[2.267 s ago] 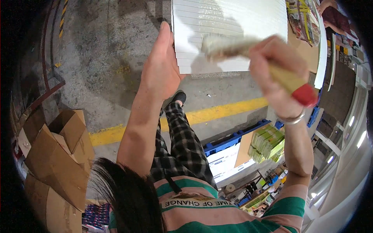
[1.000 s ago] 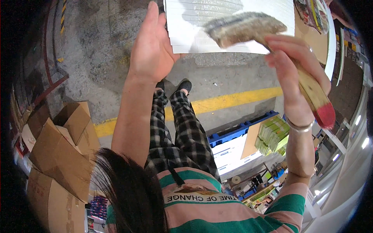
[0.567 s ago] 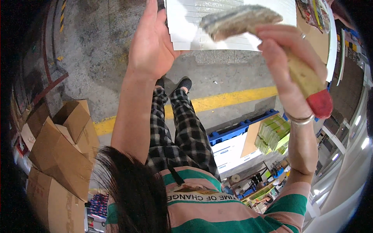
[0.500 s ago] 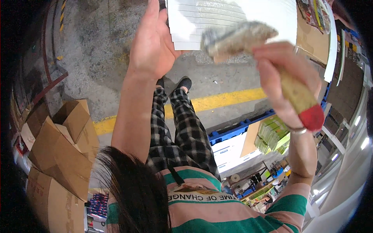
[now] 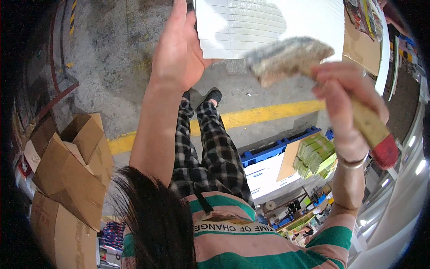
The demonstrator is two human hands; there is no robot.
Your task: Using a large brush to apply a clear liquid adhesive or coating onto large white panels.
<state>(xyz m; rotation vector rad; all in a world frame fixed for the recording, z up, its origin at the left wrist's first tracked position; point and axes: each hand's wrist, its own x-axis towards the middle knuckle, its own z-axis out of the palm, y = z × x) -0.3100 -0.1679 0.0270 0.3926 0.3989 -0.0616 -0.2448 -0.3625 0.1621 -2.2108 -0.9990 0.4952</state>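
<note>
Left hand: my left hand [image 5: 179,56] is raised with the palm open and the fingers extended, pressed flat against the left edge of the white panel [image 5: 268,22]. It grips nothing; it only braces that edge.

Right hand: my right hand [image 5: 345,103] is closed around the handle of the paintbrush [image 5: 313,76], fingers wrapped over the wood. A bracelet [image 5: 351,162] sits at the wrist.

Paintbrush: wide brush, wooden handle with a red end [image 5: 384,152] pointing down and to my right. The bristle head [image 5: 286,58] is grey-brown, blurred, and overlaps the lower edge of the white panel. I cannot tell whether the bristles touch the surface.

White panel: flat white sheet with fine horizontal lines, at the top centre of the view, between my two hands. Its upper part runs out of view.

Floor: grey concrete [image 5: 112,67] with a yellow painted line [image 5: 264,114] crossing it below the panel.

Legs: checked trousers [image 5: 206,148] and dark shoes [image 5: 214,95] directly beneath the panel.

Surroundings, left: opened cardboard boxes [image 5: 67,170] stacked well apart from my left arm.

Surroundings, right: a blue pallet [image 5: 280,145] and a stack of green bundles [image 5: 316,154] under my right forearm.
</note>
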